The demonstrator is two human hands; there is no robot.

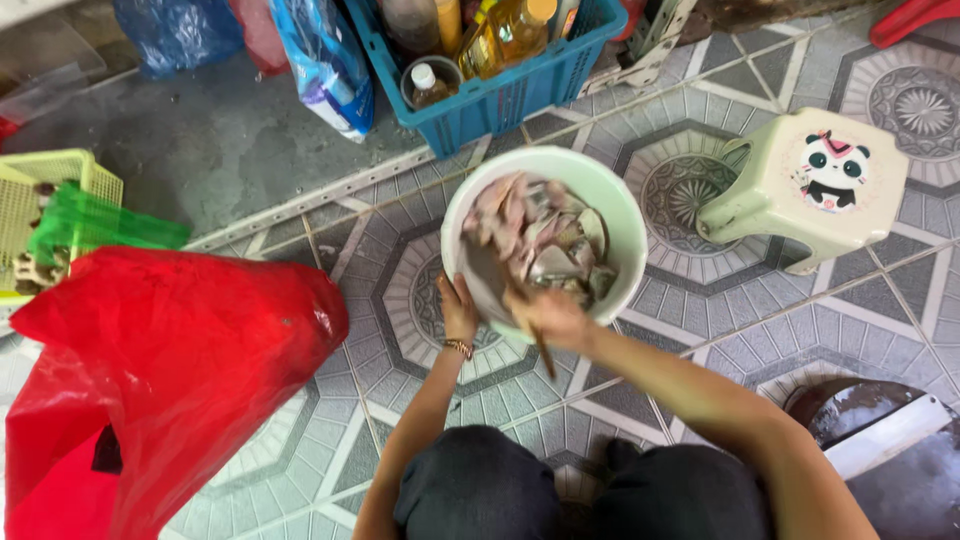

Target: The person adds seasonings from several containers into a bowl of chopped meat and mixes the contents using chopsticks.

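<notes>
Head view: left hand (458, 310) grips one pale green bowl (620, 215) of raw fish pieces (540, 240); right hand (555, 315) clenches one wooden-handled utensil (541, 350); one blue crate (500, 100) holds several bottles (510, 30).

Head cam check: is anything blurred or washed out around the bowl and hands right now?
Head view: even daylight, soft shadows, no harsh glare. The white bowl and the pale pieces in it are fairly sharp. The right hand and the wooden stick it grips are smeared by motion. The left hand on the rim is clearer. The red bag looks saturated but keeps detail.
</notes>
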